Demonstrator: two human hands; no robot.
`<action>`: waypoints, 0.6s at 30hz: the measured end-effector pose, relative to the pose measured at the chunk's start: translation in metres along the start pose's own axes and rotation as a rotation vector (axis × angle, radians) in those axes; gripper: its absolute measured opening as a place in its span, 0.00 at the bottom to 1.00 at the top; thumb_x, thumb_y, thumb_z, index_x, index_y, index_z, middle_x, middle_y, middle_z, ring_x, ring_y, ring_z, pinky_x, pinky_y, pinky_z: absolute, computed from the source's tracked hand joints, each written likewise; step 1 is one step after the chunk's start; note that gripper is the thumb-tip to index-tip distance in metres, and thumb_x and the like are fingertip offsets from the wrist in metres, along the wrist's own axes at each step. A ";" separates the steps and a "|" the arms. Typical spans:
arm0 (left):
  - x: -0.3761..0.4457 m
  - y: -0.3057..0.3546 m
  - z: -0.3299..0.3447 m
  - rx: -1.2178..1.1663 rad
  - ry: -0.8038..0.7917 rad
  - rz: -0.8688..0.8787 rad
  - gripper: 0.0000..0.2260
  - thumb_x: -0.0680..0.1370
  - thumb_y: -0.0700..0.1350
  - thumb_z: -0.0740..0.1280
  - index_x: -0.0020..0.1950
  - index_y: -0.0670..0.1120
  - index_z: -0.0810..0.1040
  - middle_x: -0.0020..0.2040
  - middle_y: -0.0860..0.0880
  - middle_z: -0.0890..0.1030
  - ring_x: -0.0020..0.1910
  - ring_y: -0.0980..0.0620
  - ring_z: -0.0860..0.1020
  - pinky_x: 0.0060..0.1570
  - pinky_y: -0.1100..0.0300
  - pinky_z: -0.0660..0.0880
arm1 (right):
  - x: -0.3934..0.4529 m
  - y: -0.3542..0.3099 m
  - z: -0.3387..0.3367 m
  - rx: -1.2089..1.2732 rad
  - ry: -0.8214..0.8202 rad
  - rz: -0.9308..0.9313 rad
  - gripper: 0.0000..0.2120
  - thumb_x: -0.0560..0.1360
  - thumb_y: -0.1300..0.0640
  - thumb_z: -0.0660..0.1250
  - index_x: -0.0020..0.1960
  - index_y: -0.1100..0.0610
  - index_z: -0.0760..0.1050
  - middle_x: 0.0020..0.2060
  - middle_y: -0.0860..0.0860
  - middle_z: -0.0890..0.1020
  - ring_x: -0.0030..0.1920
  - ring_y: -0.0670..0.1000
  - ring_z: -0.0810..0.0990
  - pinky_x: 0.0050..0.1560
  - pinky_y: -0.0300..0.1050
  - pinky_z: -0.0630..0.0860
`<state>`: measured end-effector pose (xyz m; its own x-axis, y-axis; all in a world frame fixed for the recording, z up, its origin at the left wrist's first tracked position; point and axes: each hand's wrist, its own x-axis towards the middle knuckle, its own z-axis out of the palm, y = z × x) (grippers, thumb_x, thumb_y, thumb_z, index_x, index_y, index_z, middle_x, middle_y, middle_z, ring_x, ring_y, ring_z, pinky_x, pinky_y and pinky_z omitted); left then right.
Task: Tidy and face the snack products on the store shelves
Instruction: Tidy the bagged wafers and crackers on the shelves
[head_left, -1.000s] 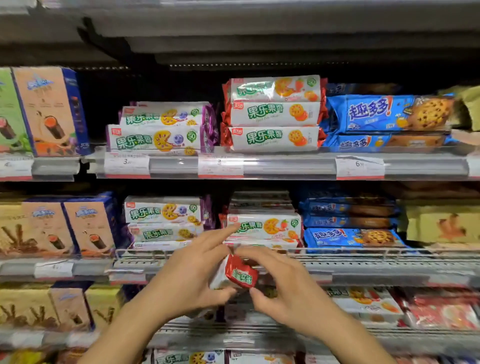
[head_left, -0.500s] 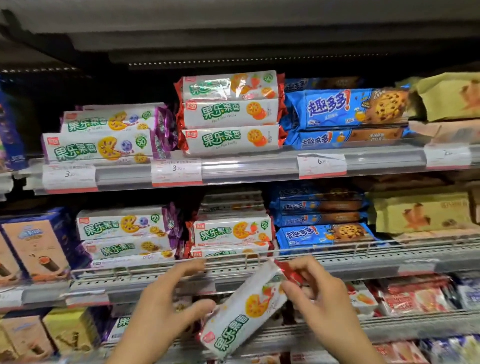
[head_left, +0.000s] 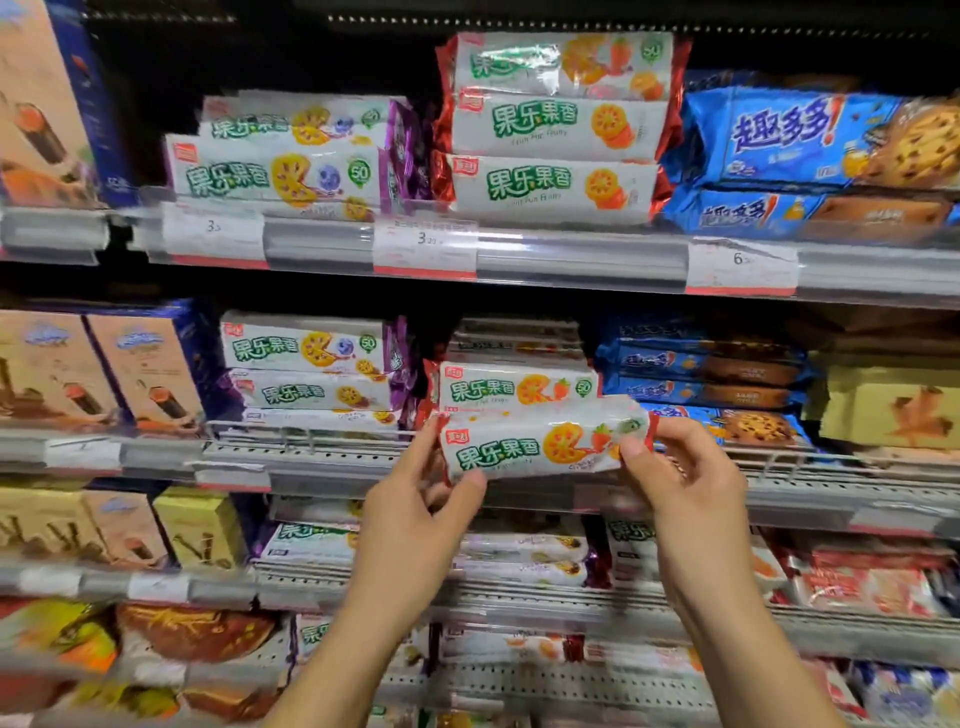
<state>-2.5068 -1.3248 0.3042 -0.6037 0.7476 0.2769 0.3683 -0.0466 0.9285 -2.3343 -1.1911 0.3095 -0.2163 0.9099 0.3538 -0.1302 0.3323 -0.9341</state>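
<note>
A white biscuit pack with red ends and green lettering (head_left: 540, 447) is held level, label outward, in front of the middle shelf's wire rail (head_left: 311, 439). My left hand (head_left: 421, 499) grips its left end and my right hand (head_left: 675, 467) pinches its right end. Directly behind it lies a matching red-ended pack (head_left: 514, 387) on a short stack. A taller stack of the same red-ended packs (head_left: 556, 130) sits on the shelf above.
Purple-ended packs (head_left: 306, 358) lie left of the stack, blue cookie packs (head_left: 711, 374) to the right. Tall boxes (head_left: 98, 364) fill the left side, yellow packs (head_left: 893, 405) the far right. Price tags (head_left: 423, 244) line the upper shelf edge. More packs fill the lower shelves.
The pack was end-on between my hands, then tilted diagonally below the rail. It has now been raised and turned level, label facing out, in front of the middle-shelf stack.
</note>
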 end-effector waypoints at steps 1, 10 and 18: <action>0.012 0.005 -0.003 0.003 0.007 0.021 0.27 0.81 0.49 0.70 0.78 0.60 0.64 0.47 0.62 0.83 0.45 0.66 0.79 0.46 0.73 0.75 | 0.007 -0.007 0.002 -0.082 -0.040 -0.050 0.05 0.77 0.59 0.73 0.52 0.53 0.80 0.49 0.47 0.86 0.52 0.46 0.85 0.57 0.46 0.79; 0.141 0.067 0.000 0.692 0.103 0.144 0.14 0.82 0.52 0.65 0.52 0.40 0.74 0.54 0.38 0.80 0.56 0.36 0.77 0.52 0.48 0.74 | 0.119 -0.036 0.034 -0.571 0.061 -0.191 0.12 0.76 0.55 0.74 0.54 0.61 0.80 0.50 0.57 0.84 0.52 0.58 0.82 0.51 0.51 0.77; 0.155 0.027 0.015 0.997 0.146 0.151 0.12 0.82 0.45 0.64 0.54 0.36 0.79 0.51 0.33 0.81 0.53 0.32 0.79 0.49 0.47 0.76 | 0.143 0.010 0.039 -0.815 -0.046 -0.074 0.19 0.78 0.52 0.70 0.63 0.62 0.76 0.58 0.64 0.81 0.59 0.65 0.79 0.53 0.50 0.75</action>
<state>-2.5801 -1.2000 0.3688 -0.5578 0.6885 0.4635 0.8290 0.4892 0.2710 -2.4043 -1.0670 0.3529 -0.2761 0.8734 0.4012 0.5943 0.4833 -0.6428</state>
